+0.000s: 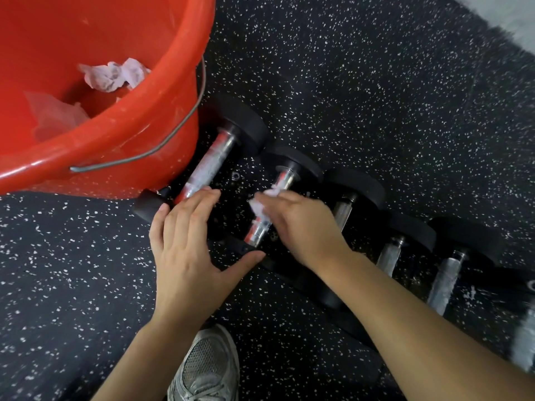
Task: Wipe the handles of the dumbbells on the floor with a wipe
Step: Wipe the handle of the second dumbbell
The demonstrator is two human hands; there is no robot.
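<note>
Several black dumbbells with chrome handles lie side by side on the speckled floor. The first dumbbell's handle [209,164] lies next to the bucket. My right hand [301,227] presses a crumpled white wipe [262,202] around the second dumbbell's handle [272,206]. My left hand [188,250] lies flat with fingers spread, its fingertips at the near end of the first handle and its thumb on the second dumbbell's near black head [246,250]. Further right lie a third handle [343,211], a fourth handle [389,254] and a fifth handle [444,280].
A large red bucket [121,134] with a wire bail stands at the upper left, touching the first dumbbell; crumpled used wipes [114,75] lie inside. My grey mesh shoe [207,369] is at the bottom centre. Open speckled rubber floor [376,82] stretches beyond the dumbbells.
</note>
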